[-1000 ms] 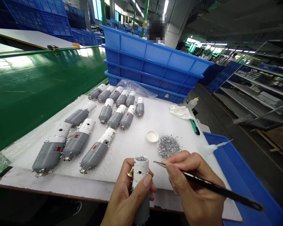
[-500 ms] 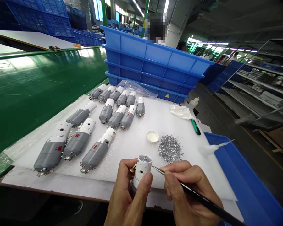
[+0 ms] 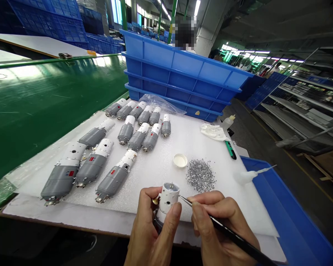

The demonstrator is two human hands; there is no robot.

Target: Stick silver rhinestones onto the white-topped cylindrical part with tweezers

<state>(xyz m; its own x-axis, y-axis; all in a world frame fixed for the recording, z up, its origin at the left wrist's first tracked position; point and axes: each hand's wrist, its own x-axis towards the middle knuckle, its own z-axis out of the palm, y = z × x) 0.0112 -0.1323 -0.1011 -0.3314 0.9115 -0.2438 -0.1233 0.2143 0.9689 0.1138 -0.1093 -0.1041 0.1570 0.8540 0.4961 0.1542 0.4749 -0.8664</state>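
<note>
White-and-gray model [image 3: 165, 207] is clasped by the left hand [image 3: 152, 232], black tool [image 3: 235, 237] by the right hand [image 3: 222, 221]; nearby red labels [image 3: 71, 173] illegible.

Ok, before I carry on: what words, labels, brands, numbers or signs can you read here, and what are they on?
No text can be read for certain.
Red patches on several grey-and-white models: too small to read.
Small sticker on the lowest blue crate: too small to read.
Held model and black tool: no lettering visible.
</note>
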